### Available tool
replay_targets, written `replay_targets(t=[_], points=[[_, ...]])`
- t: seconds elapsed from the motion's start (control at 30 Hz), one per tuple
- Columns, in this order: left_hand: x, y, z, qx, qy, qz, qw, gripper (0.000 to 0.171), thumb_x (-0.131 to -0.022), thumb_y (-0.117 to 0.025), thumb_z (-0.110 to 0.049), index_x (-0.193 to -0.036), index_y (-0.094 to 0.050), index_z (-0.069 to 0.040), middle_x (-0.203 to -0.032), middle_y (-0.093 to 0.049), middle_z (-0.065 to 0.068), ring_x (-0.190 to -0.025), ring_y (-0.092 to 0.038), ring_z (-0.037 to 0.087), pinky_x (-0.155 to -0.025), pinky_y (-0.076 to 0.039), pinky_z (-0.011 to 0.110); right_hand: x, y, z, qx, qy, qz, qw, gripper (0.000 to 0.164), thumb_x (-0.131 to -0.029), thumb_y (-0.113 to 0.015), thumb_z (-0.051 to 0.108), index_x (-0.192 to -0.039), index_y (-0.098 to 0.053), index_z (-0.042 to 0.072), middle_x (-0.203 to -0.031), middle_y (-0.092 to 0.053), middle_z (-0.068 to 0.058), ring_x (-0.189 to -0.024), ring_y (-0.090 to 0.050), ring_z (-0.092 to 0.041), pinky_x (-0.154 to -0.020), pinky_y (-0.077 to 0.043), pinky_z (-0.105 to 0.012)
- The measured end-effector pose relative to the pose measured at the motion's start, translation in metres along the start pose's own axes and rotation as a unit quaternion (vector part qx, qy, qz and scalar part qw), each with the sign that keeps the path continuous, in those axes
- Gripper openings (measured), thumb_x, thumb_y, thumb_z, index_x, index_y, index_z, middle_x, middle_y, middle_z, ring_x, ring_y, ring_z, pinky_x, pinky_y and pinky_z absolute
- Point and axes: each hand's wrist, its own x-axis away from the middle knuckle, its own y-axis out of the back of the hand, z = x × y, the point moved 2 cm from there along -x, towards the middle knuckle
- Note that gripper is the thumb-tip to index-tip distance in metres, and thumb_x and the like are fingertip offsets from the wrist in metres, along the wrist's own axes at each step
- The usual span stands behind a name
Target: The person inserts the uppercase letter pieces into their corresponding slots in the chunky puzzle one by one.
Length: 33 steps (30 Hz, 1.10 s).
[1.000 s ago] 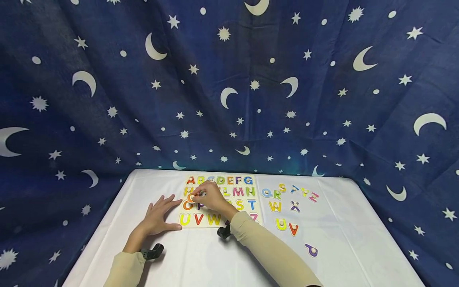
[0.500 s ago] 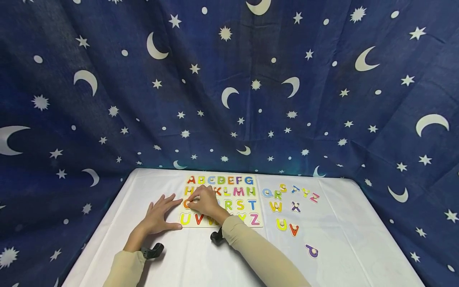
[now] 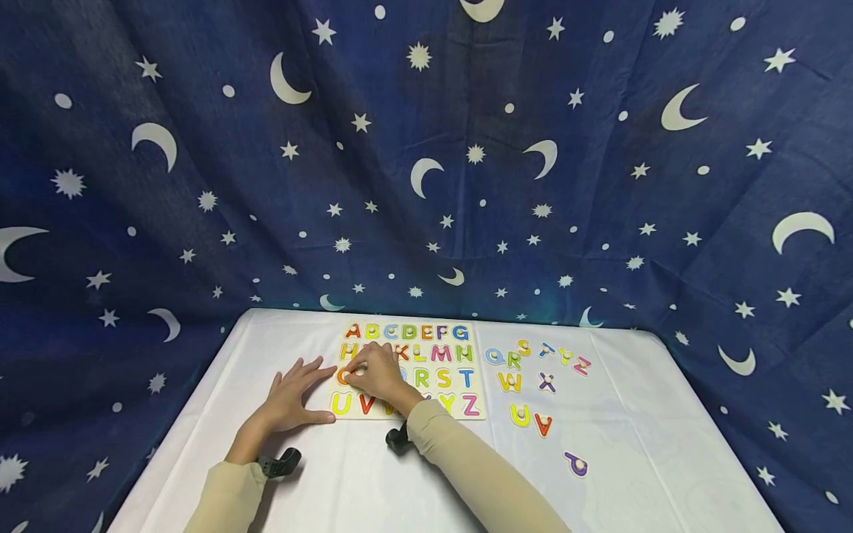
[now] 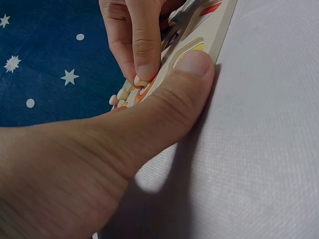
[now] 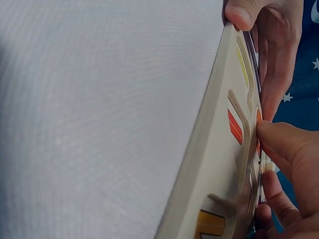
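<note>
A pale wooden alphabet puzzle board (image 3: pixel 482 396) lies on the white table. My right hand (image 3: pixel 381 374) pinches the knob of an orange letter O (image 3: pixel 343 376) at the left end of the third row. The left wrist view shows the fingertips around that pale knob (image 4: pixel 141 81), the orange O against the board. My left hand (image 3: pixel 288 403) rests at the board's left edge with its fingers spread. Its thumb (image 4: pixel 172 102) touches the board's front corner near the yellow U recess (image 4: pixel 200 47). The right hand covers part of the second and third rows.
Loose knobbed letters lie right of the board: a blue Q (image 3: pixel 495 357), orange W (image 3: pixel 510 382), purple X (image 3: pixel 546 382), yellow U (image 3: pixel 520 414), red V (image 3: pixel 543 426), purple P (image 3: pixel 576 464) and several others. A blue star-patterned cloth (image 3: pixel 426 222) hangs behind the table.
My right hand has moved slightly left and down with the orange O, from above the board onto its third row. The left hand stays at the board's edge.
</note>
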Motion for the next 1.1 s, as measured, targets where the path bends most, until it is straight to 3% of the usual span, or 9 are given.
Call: replay_targets(t=[0.4,0.6,0.87,1.1], points=[[-0.001,-0.001,0.0,-0.006,-0.004,-0.004,1.0,0.095,-0.068,-0.092,-0.052,-0.147,-0.057,-0.014,-0.16,-0.038,0.024,-0.149,-0.018,0.056,-0.112,-0.004,0.083,0.002,0.003,0.002,-0.002,-0.013,0.012,1.0,0.008,-0.085,-0.086,0.031,-0.09,-0.084,0.025,-0.1,-0.066,0.007,-0.096,-0.046,-0.014,-0.087,-0.04,-0.036],[-0.001,-0.002,0.001,-0.012,-0.013,-0.007,0.9998,0.094,-0.069,-0.092,-0.052,-0.147,-0.056,-0.014,-0.159,-0.039,0.024,-0.149,-0.02,0.057,-0.11,-0.006,0.084,0.003,0.01,0.0,0.008,0.023,0.029,0.999,0.016,-0.086,-0.085,0.032,-0.099,-0.083,0.024,-0.102,-0.067,0.007,-0.096,-0.049,-0.013,-0.083,-0.041,-0.031],[0.001,-0.001,-0.002,-0.012,-0.001,-0.003,0.9999,0.095,-0.069,-0.092,-0.052,-0.148,-0.055,-0.015,-0.16,-0.038,0.023,-0.149,-0.018,0.056,-0.112,-0.005,0.083,0.008,0.041,-0.012,-0.065,0.085,0.036,0.994,0.029,-0.09,-0.08,0.021,-0.118,-0.077,0.012,-0.109,-0.07,-0.006,-0.1,-0.062,-0.02,-0.087,-0.049,-0.027],[0.001,-0.002,-0.002,-0.01,0.009,0.0,0.9999,0.097,-0.067,-0.092,-0.053,-0.149,-0.055,-0.016,-0.161,-0.037,0.022,-0.151,-0.016,0.054,-0.114,-0.004,0.08,0.029,0.078,-0.035,-0.106,0.084,0.039,0.99,0.031,-0.093,-0.078,0.021,-0.122,-0.074,0.01,-0.116,-0.069,-0.011,-0.104,-0.064,-0.031,-0.088,-0.056,-0.037]])
